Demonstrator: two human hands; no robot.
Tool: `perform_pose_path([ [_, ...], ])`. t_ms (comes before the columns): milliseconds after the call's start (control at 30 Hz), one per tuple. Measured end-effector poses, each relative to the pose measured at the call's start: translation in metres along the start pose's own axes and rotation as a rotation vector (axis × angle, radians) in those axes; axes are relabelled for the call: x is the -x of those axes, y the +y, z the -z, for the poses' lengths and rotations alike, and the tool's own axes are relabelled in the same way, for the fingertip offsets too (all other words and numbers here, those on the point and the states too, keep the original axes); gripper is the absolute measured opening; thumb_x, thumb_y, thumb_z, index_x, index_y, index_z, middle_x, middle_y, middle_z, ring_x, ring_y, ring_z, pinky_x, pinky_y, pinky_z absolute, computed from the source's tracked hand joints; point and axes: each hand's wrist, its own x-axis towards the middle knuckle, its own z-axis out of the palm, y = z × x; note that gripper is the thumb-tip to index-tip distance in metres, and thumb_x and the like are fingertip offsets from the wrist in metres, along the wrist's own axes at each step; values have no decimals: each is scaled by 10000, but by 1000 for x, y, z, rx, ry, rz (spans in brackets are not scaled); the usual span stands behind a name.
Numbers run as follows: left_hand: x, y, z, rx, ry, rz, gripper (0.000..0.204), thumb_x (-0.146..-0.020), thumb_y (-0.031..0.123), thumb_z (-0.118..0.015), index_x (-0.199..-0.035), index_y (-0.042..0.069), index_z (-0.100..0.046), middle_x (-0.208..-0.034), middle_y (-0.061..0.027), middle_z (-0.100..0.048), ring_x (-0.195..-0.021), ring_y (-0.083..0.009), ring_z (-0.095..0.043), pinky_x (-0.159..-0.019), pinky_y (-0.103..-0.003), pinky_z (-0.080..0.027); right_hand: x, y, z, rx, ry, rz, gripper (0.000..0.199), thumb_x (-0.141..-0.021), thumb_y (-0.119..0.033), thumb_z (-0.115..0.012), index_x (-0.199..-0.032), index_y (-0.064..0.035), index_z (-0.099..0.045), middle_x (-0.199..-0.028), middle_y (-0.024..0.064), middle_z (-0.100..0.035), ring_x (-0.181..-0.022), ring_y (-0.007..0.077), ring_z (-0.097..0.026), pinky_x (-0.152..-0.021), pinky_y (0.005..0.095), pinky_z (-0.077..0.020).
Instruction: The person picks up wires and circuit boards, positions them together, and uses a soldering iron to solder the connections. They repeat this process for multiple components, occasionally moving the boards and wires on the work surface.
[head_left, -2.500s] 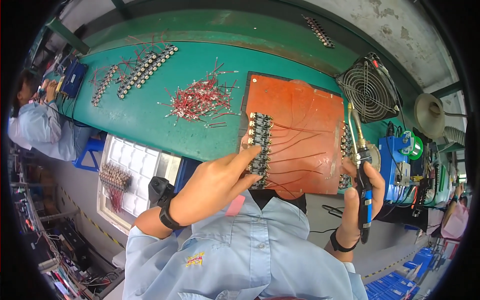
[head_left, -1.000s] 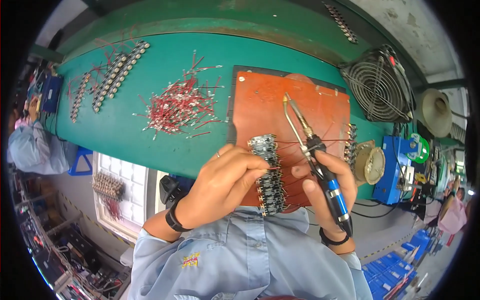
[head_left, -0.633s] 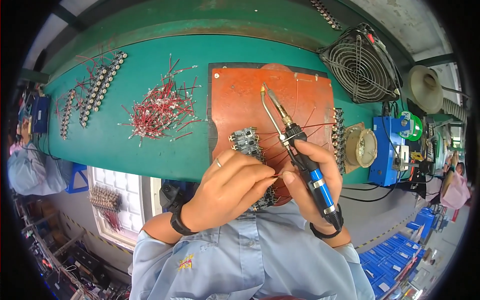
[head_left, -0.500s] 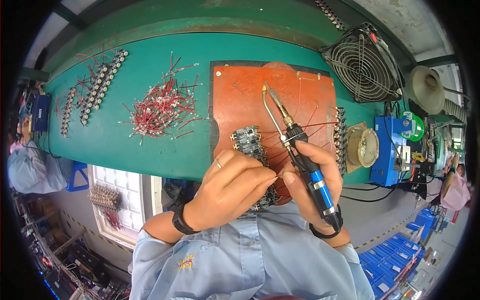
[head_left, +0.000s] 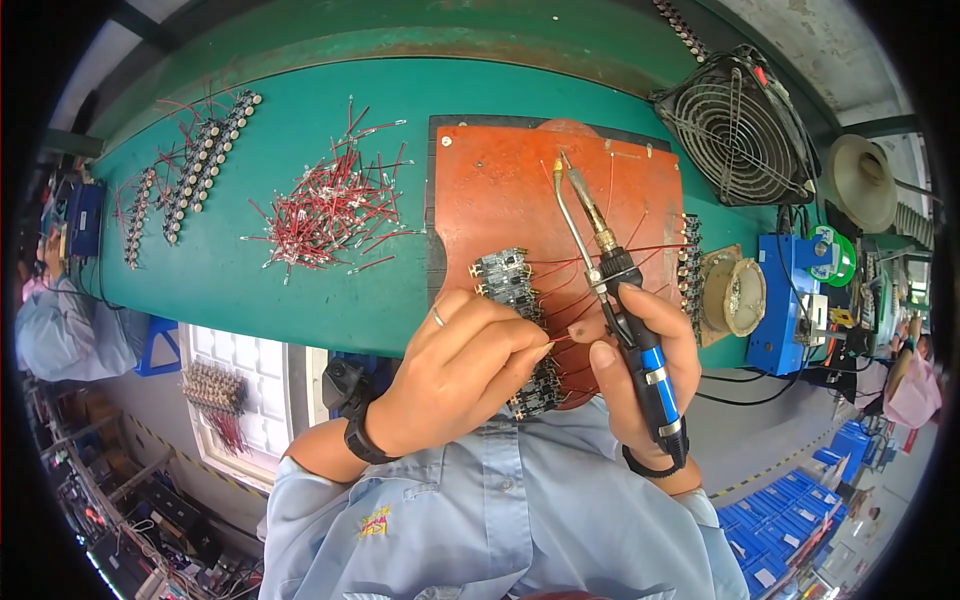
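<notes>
My left hand (head_left: pixel 465 360) is closed in a pinch on the end of a thin red wire (head_left: pixel 560 338), over a row of small black circuit boards (head_left: pixel 507 280). In my right hand (head_left: pixel 655 335) is a blue and black soldering iron (head_left: pixel 654 372) with a thin curved feed tube beside its tip. The iron's tip points away from me, above the orange board (head_left: pixel 490 190). My right thumb and a fingertip sit close to the wire, a small gap from my left fingers. Several red wires run rightward from the boards. My left fingers hide part of the row.
A pile of short red wires (head_left: pixel 335 210) lies on the green bench (head_left: pixel 300 315), with finished-looking board strips (head_left: pixel 205 160) farther left. Rightward are another board strip (head_left: pixel 690 262), a round dish (head_left: pixel 746 298), a black fan (head_left: pixel 738 135) and a blue box (head_left: pixel 780 300) near a green solder spool (head_left: pixel 845 257).
My right thumb and finger have come away from the wire end and spread slightly. The left hand still pinches the wire. The whole view has shifted a little.
</notes>
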Motion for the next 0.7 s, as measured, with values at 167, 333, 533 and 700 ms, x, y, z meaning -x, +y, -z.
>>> perform_pose_path([
  [167, 1, 0, 0, 7, -24, 14, 145, -755, 22, -734, -860, 26, -633, -794, -54, -596, -689, -214, -545, -647, -341, -417, -1, 2, 1, 33, -8, 9, 425, -867, 2, -606, -1263, 33, -454, -959, 146, -652, -882, 201, -663, -794, 300, -513],
  [333, 0, 0, 2, 39, -33, 48, 146, -755, 23, -730, -866, 27, -636, -803, -53, -599, -700, -220, -551, -650, -343, -422, 0, 4, 0, 6, 6, -2, 437, -860, -4, -625, -1263, 36, -461, -959, 134, -643, -854, 180, -656, -774, 288, -515],
  [533, 1, 4, 1, 76, -63, 100, 150, -753, 21, -731, -872, 25, -640, -799, -56, -601, -713, -228, -558, -648, -344, -428, 2, 4, -1, 46, -45, -31, 450, -842, 9, -647, -1256, 40, -472, -950, 128, -641, -833, 164, -648, -752, 277, -520],
  [700, 2, 3, -3, 48, -16, 18, 146, -752, 20, -734, -864, 22, -640, -792, -59, -601, -714, -227, -560, -643, -342, -435, 1, 3, -1, 105, -31, -3, 442, -836, 24, -648, -1243, 47, -477, -914, 125, -645, -826, 168, -651, -758, 287, -529],
])
